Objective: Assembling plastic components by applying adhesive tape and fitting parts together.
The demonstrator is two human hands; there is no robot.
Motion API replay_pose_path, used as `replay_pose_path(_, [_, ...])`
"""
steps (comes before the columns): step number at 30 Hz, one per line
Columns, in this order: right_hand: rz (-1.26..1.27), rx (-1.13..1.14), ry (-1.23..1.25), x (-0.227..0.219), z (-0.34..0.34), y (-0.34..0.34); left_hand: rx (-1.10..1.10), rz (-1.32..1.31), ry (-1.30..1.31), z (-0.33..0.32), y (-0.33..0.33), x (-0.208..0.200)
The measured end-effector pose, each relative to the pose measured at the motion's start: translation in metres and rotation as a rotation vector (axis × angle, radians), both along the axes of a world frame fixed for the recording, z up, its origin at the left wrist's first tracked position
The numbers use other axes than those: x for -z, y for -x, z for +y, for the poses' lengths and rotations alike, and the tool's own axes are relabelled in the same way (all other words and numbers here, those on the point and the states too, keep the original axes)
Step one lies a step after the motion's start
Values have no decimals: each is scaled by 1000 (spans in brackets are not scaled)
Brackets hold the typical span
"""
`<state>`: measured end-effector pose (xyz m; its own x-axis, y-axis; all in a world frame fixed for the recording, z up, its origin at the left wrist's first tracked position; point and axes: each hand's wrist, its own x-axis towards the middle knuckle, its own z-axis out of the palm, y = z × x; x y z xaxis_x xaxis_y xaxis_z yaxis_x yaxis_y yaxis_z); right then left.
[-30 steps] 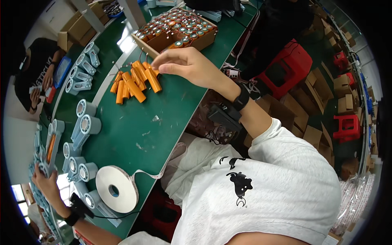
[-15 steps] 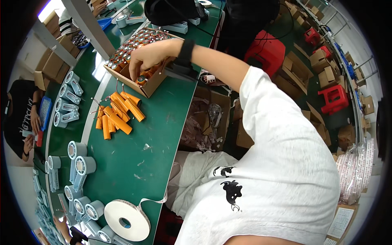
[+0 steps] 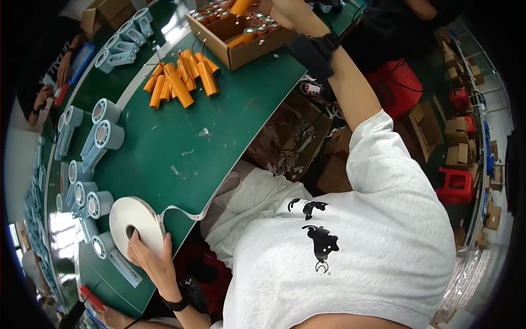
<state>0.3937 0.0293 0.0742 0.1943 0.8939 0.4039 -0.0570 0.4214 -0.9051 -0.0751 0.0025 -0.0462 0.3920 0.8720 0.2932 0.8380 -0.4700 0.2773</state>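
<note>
So here we've got our left hand [image 3: 150, 257] resting on the big white tape roll [image 3: 136, 226], fingers spread loosely over its lower edge with one tip at the core hole; it's a wide, flat grip that pins the roll to the green table [image 3: 164, 159] rather than lifting it, which makes sense since the loose tail of tape trails off to the right of the roll. Far across the table from the roll, at the top edge of the view, our right hand [image 3: 282, 11] reaches up over the cardboard box [image 3: 241, 38] of orange cylinders. An orange cylinder [image 3: 241, 6] sits right by the fingers, but we can't tell if the grip is closed on it because the frame cuts it off. Between the roll and the box lies a loose pile of orange cylinders [image 3: 181, 79] with thin wires, dumped within easy reach. Left of the roll, pale blue housings [image 3: 101, 131] line up along the table's far edge, open ends toward us.
</note>
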Motion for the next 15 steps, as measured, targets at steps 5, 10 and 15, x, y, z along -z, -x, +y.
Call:
replay_pose_path(5, [-82, -179, 369, 44, -26, 156, -249, 93, 23, -6, -6, -20])
replay_pose_path(10, [-259, -276, 168, 106, -42, 239, -58, -346, -11, 22, -41, -6])
replay_pose_path(15, [-235, -361, 287, 89, -60, 229, -74, -513, -202, 65, -39, 12])
